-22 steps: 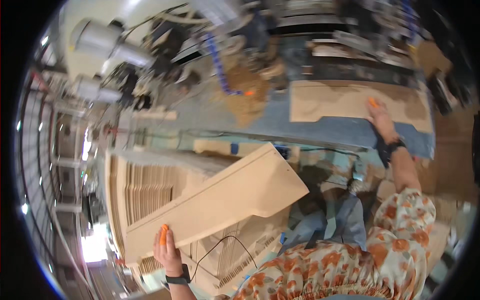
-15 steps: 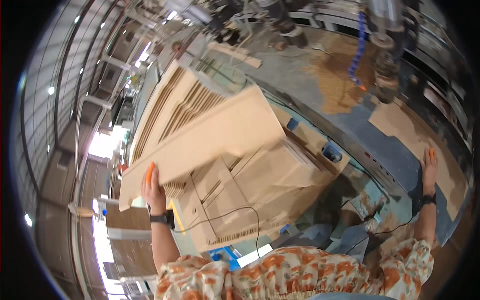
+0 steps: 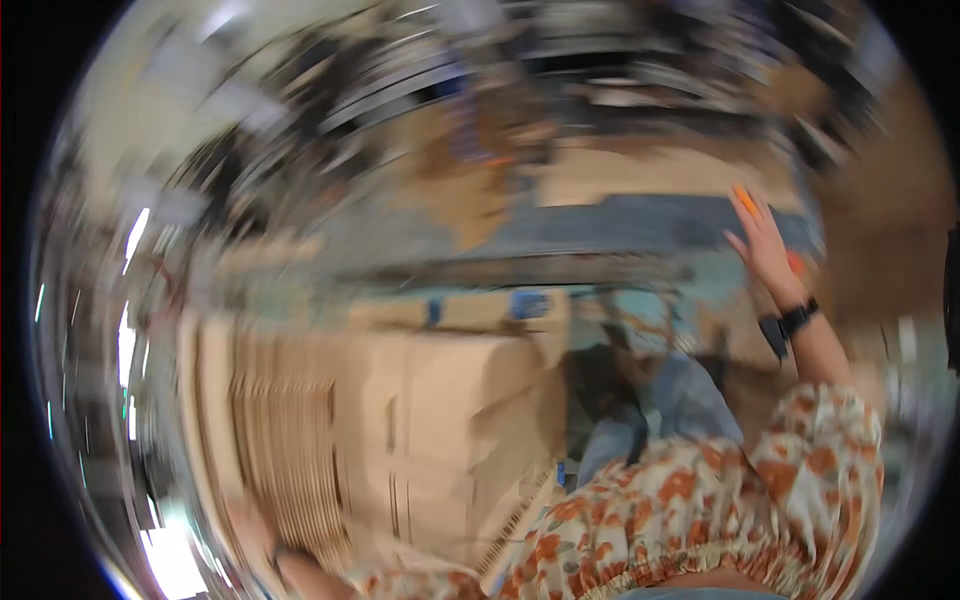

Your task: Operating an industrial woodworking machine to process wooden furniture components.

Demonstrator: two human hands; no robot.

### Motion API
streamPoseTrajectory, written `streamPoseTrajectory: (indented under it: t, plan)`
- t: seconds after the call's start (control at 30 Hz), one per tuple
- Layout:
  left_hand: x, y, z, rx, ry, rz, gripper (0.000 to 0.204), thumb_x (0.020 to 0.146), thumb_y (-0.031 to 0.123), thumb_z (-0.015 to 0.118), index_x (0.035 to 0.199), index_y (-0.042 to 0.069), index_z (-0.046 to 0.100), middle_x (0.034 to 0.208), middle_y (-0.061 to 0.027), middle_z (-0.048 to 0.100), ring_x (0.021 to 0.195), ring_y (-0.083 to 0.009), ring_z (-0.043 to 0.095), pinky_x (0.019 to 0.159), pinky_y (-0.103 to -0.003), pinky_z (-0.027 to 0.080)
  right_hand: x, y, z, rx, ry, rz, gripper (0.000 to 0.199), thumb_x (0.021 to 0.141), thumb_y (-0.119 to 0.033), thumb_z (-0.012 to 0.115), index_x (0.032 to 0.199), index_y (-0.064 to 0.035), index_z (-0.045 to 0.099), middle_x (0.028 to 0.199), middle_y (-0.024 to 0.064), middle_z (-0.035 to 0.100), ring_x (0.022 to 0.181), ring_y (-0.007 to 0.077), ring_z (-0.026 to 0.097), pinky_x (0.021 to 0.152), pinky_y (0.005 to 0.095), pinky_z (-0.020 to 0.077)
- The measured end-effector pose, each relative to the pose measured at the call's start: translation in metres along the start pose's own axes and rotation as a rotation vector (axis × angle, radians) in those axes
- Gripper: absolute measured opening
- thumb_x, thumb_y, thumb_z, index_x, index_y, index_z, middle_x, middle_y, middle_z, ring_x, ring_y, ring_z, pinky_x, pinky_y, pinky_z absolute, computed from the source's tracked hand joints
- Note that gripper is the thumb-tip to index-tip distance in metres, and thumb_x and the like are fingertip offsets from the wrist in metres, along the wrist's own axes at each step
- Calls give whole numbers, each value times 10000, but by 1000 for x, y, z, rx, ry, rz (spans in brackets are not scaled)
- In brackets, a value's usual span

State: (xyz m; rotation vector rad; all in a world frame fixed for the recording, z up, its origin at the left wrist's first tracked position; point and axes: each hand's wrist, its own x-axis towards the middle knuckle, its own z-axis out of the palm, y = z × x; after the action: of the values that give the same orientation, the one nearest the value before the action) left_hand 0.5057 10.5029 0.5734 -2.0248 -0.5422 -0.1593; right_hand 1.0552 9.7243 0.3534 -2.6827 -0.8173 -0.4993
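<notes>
My left hand is smeared by motion at the near left end of a stack of tan boards. It lies against the outermost upright board; its fingers cannot be made out. To the right, my right hand is raised with fingers stretched and apart, holding nothing. An orange cover sits on one of its fingers. It hovers by the right end of a blue-grey machine bed, where a flat tan board lies along the far side. Both wrists wear dark bands.
Brown sawdust lies on the machine bed near a blurred machine head with a blue coiled hose. More tan boards fill the stack's right part, beside my legs. Blue pieces sit beyond the stack. A brown surface stands at the right.
My view has swung right. The board in my left hand, earlier slanted over the stack, now lines up at its left side. My right hand has lifted off the board on the bed.
</notes>
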Motion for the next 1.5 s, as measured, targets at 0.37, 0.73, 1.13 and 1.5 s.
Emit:
streamPoseTrajectory:
  t: [0.37,0.73,1.13,1.5]
  plan:
    - [144,227,-245,-1305,280,-117,636,883,165,601,1390,-26,268,1390,-253,345,1288,-352,362,1061,-447,312,-350,70,-375,-1076,844,845,690,814,-317,670,1365,-38,363,1406,182,380,1319,347,327,1069,451,276]
    - [86,551,-602,-1193,256,1906,615,773,210,701,1305,36,446,1268,-171,502,1205,-346,440,1030,-491,308,-624,-114,-211,-510,162,1792,614,828,-380,620,1340,-106,421,1358,154,448,1262,304,408,1004,454,361]
    - [-132,658,-778,-1009,171,2528,544,827,207,658,1294,11,458,1353,-228,401,1227,-369,406,1007,-419,354,-609,-190,-166,-610,286,1857,538,827,-426,599,1273,-147,490,1404,114,395,1362,290,263,1084,583,193]
    - [-232,819,-809,-1119,832,2064,620,919,421,486,1403,68,329,1367,-223,381,1283,-376,327,1073,-555,175,-637,-358,-54,224,880,2474,487,821,-301,636,1245,-82,539,1224,158,575,1108,320,550,960,380,425]
